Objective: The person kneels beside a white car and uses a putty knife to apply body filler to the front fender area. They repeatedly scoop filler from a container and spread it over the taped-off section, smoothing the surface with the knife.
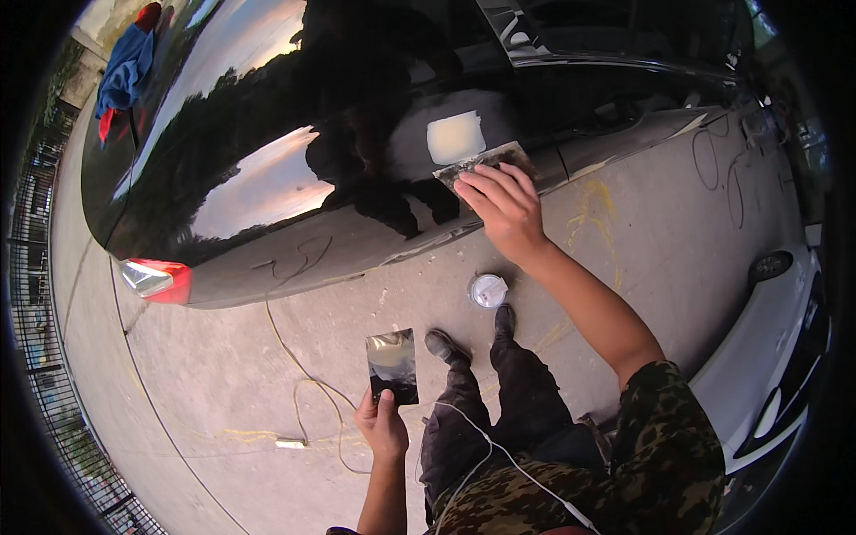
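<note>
A cream filler patch (456, 137) with squared edges lies on the glossy black car's side panel (374, 98). Just below it, my right hand (505, 210) presses a thin, flat, smeared putty spreader (515, 155) to the paint, fingers spread over its face and its upper edge along the patch. Lower down and away from the car, my left hand (383, 426) grips a dark rectangular plate (392, 357) by its bottom edge, thumb on top. The plate's upper part looks yellowish grey and shiny; whether that is paste or reflection I cannot tell.
A round tub (488, 291) with a pale lid or contents stands by my shoes. A cable (303, 379) loops over the concrete, left of my feet. The car's tail light (159, 281) juts at left. A blue cloth (127, 67) hangs upper left; a white car (758, 357) stands at right.
</note>
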`<state>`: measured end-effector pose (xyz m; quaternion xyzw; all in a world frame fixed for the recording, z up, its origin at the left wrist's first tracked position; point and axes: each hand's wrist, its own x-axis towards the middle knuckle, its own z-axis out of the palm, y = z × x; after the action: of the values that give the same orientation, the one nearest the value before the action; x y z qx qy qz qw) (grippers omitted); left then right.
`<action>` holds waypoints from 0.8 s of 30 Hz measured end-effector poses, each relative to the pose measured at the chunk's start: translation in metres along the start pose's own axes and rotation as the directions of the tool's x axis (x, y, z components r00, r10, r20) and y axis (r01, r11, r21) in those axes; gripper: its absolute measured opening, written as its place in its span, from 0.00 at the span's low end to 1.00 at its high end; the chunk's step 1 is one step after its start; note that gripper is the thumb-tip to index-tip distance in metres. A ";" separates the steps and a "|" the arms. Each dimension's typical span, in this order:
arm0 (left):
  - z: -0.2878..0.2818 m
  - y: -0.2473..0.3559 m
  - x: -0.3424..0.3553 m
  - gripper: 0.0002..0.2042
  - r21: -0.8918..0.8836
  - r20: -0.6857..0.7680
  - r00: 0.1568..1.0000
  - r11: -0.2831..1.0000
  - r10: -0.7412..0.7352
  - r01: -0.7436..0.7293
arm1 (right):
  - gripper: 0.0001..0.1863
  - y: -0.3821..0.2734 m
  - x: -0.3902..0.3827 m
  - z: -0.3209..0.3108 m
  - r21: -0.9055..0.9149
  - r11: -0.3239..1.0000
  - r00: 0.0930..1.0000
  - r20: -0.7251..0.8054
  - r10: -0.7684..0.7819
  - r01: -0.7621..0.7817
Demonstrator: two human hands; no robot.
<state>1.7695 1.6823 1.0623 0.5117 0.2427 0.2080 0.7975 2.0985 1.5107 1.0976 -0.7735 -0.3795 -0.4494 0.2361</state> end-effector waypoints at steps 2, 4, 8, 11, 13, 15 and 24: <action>-0.002 0.001 -0.003 0.14 -0.005 0.019 1.000 1.000 -0.011 0.011 | 0.14 0.000 0.010 -0.010 -0.030 0.999 0.999 -0.049 0.012 -0.013; -0.004 0.001 -0.005 0.14 -0.007 0.027 1.000 1.000 -0.016 0.016 | 0.14 0.004 0.027 -0.012 -0.067 0.997 0.998 -0.038 0.044 -0.046; -0.006 -0.001 -0.001 0.14 -0.014 0.008 1.000 1.000 -0.024 0.025 | 0.17 0.012 0.057 0.005 -0.090 0.994 0.998 -0.033 0.053 -0.055; -0.007 -0.003 0.006 0.15 -0.015 0.011 1.000 1.000 -0.016 0.016 | 0.18 0.010 0.060 0.018 -0.077 0.994 0.997 0.017 0.074 -0.073; -0.008 -0.003 0.011 0.16 -0.004 0.019 1.000 1.000 -0.013 0.013 | 0.17 0.005 0.052 0.023 -0.073 0.994 0.996 0.034 0.080 -0.077; -0.010 -0.003 0.016 0.17 0.004 0.023 1.000 1.000 -0.014 0.014 | 0.16 0.000 0.042 0.027 -0.071 0.995 0.997 0.037 0.069 -0.066; -0.019 -0.005 0.025 0.18 0.004 0.022 1.000 1.000 0.001 -0.001 | 0.16 -0.021 -0.006 0.030 -0.062 0.996 0.995 0.075 0.067 -0.062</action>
<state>1.7781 1.7083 1.0464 0.5156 0.2342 0.2025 0.7990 2.0956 1.5423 1.0778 -0.8088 -0.3493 -0.4227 0.2126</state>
